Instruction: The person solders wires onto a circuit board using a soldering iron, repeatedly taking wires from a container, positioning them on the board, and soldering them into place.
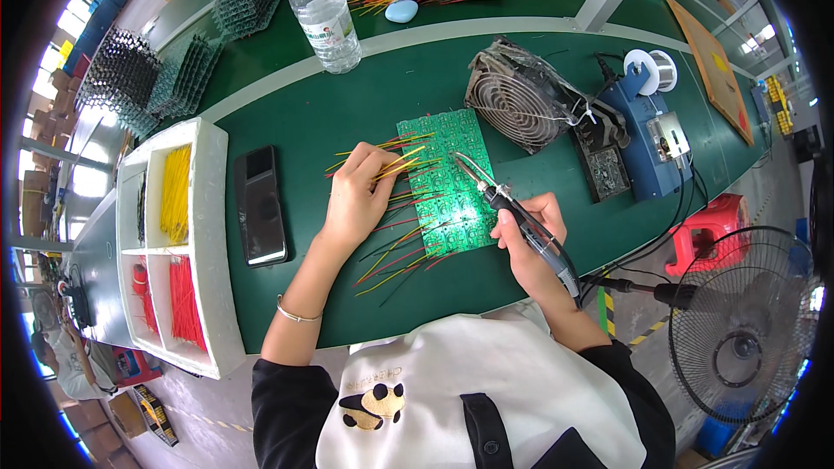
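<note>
Green circuit board (447, 181), left hand (356, 195) pinching wires (395, 161), right hand (530, 239) seemingly soldering

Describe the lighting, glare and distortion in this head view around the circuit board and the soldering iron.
Head view: fisheye bends the green table edges toward the dark rim; a bright green glow lights the circuit board below the soldering iron tip; windows at left blow out white; the phone screen shows faint reflection; left hand and right hand look sharp, evenly lit.
</note>
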### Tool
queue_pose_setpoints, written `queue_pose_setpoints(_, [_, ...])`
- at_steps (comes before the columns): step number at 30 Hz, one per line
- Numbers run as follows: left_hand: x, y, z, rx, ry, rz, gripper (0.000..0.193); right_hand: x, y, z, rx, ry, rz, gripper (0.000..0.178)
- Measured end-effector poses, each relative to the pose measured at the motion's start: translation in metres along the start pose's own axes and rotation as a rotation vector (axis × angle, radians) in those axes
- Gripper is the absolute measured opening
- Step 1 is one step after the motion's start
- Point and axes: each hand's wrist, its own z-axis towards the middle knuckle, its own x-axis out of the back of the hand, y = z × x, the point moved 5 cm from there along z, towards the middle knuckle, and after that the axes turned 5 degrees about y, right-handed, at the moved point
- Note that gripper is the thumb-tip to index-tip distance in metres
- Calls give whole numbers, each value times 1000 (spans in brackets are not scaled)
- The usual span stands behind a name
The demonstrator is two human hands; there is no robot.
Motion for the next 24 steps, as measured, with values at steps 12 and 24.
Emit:
queue_pose_setpoints(12, [0,0,-2,-50,-8,28,14,-1,1,1,-11,-21,-38,20])
queue_pose_setpoints(24, [1,2,-2,-61,-5,51,14,-2,0,0,-26,-51,-39,19])
